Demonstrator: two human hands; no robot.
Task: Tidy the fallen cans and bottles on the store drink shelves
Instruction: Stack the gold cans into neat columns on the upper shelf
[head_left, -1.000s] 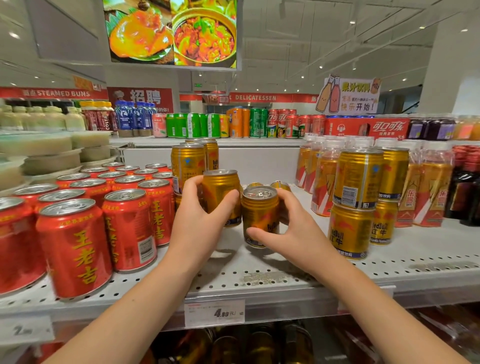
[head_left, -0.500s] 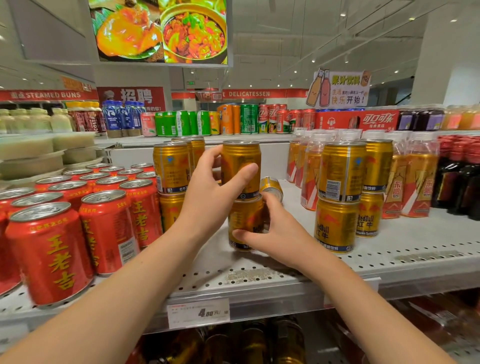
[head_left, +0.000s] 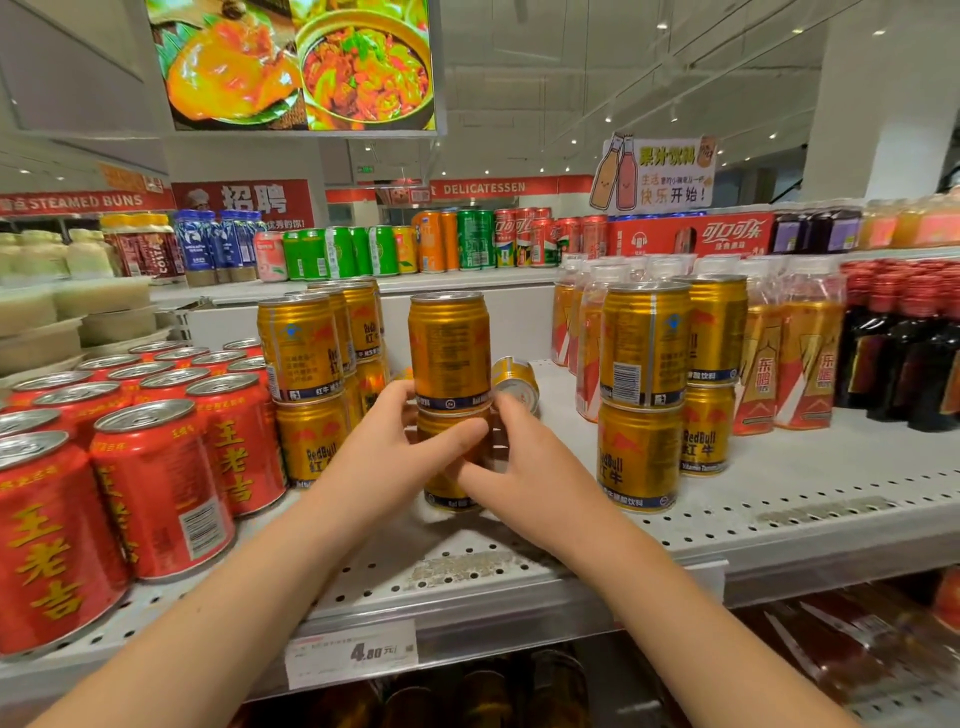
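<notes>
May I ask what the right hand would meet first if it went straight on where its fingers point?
Probably the fallen gold can behind the lower stacked can, which the right hand holds; depth is unclear.

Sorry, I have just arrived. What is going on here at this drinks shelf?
A person is tidying drinks on a white perforated metal shelf. The left hand and the right hand both grip the lower gold metal can of a two-can stack in the middle; the upper gold can stands upright on it. Just behind, a fallen gold can lies on its side, not yet set upright. Neat two-can stacks stand on either side.
</notes>
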